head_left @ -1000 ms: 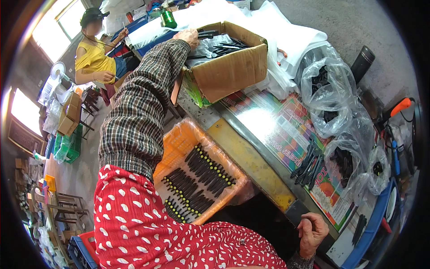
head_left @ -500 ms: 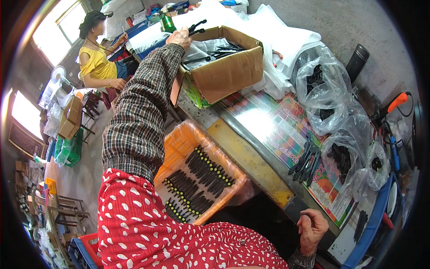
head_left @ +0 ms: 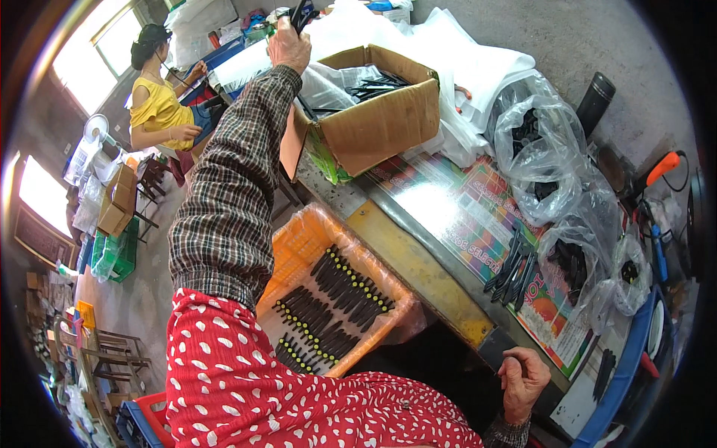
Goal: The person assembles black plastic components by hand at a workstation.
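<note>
Left hand [head_left: 290, 46]: raised at full arm's reach above the near-left corner of the cardboard box [head_left: 377, 123]; fingers closed around a small bunch of black parts [head_left: 300, 13] that stick up out of the fist.
Left sleeve [head_left: 231, 179]: dark checked fabric, stretched from the red, white-dotted garment [head_left: 246, 388] up to the wrist.
Right hand [head_left: 523, 382]: low at the near edge of the workbench [head_left: 418, 261], fingers curled inward and resting against the edge; whether anything is inside the curl cannot be told.
Cardboard box: open, flaps out, lined with clear plastic; more loose black parts [head_left: 373, 86] lie inside (same kind as the held bunch, as far as the view shows).
Orange crate [head_left: 299, 243]: lined with clear plastic, below the bench on the person's left; it holds rows of black pieces with yellow tips [head_left: 328, 306], laid side by side in several tilted ranks.
Bench surface: covered by a glossy multicoloured printed sheet [head_left: 463, 216]; a small fan of black parts [head_left: 511, 261] lies on it, well apart from both hands.
Clear plastic bags [head_left: 541, 149]: grouped at the right of the bench, with dark parts inside.
Black cylinder [head_left: 595, 101]: upright beyond the bags.
Orange-handled tool [head_left: 665, 168]: far right, near the bags.
Other person [head_left: 160, 112]: in a yellow top and dark cap, at work beyond the left arm.
</note>
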Motion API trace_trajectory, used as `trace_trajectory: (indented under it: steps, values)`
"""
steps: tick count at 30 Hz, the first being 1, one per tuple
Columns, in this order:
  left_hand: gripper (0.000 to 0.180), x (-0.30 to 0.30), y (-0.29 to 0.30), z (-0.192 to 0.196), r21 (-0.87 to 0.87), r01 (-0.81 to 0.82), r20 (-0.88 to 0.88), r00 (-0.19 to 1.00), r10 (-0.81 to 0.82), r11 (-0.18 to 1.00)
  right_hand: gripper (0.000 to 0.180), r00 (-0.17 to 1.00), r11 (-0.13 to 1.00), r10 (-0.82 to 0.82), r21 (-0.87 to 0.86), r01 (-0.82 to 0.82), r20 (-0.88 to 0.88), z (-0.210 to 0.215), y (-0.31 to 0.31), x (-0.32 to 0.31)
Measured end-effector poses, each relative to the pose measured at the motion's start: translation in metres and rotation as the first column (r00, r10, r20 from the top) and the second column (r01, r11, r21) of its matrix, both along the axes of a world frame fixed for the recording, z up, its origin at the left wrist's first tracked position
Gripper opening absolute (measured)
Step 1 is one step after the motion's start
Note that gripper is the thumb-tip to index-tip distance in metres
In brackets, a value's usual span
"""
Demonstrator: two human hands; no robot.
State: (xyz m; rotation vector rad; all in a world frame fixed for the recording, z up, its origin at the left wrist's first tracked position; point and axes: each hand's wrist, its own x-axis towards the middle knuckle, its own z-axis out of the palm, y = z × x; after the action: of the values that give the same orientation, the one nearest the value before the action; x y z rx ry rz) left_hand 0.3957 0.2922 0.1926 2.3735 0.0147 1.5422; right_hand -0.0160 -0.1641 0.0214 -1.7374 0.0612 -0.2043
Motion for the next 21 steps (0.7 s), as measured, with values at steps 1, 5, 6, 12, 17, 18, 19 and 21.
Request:
trace_trajectory:
  steps: [1, 5, 6, 12, 17, 18, 19, 21]
  values:
    - [0.026, -0.001, -0.003, 0.005, 0.035, 0.037, 0.050, 0.998, -0.039, 0.999, 0.011, 1.000, 1.000, -0.001, 0.000, 0.001, -0.001, 0.000, 0.000, -0.001]
    - [0.012, -0.004, -0.037, 0.020, 0.138, 0.332, 0.318, 0.877, -0.359, 0.933, 0.011, 1.000, 1.000, -0.008, -0.003, 0.008, 0.019, 0.001, 0.000, -0.002]
    - [0.007, -0.022, -0.062, 0.028, -0.122, 0.511, 0.159, 0.856, -0.492, 0.851, 0.010, 1.000, 1.000, -0.009, -0.005, 0.009, 0.008, 0.001, -0.001, -0.003]
    - [0.012, -0.078, -0.160, 0.015, -0.744, 0.595, -0.140, 0.305, -0.942, 0.304, 0.009, 1.000, 0.998, 0.004, -0.060, -0.004, 0.008, 0.006, -0.001, 0.002]
    - [0.016, -0.109, -0.205, -0.066, -0.154, 0.833, -0.660, 0.313, -0.683, 0.531, 0.008, 1.000, 1.000, 0.017, -0.023, -0.017, -0.001, 0.005, 0.001, 0.001]
    - [0.017, -0.105, -0.212, -0.089, 0.175, 0.876, -0.595, 0.457, -0.661, 0.449, 0.007, 0.999, 1.000, 0.028, -0.012, -0.027, 0.019, 0.004, -0.001, 0.002]
    - [0.018, -0.114, -0.220, -0.097, 0.252, 0.830, -0.741, 0.496, -0.453, 0.498, 0.007, 0.999, 0.999, 0.037, 0.000, -0.037, 0.039, 0.003, -0.003, 0.001]
    - [0.021, -0.120, -0.226, -0.113, 0.378, 0.869, -0.776, 0.486, -0.402, 0.321, 0.006, 0.999, 0.999, 0.028, -0.034, -0.027, 0.041, 0.002, -0.006, 0.000]
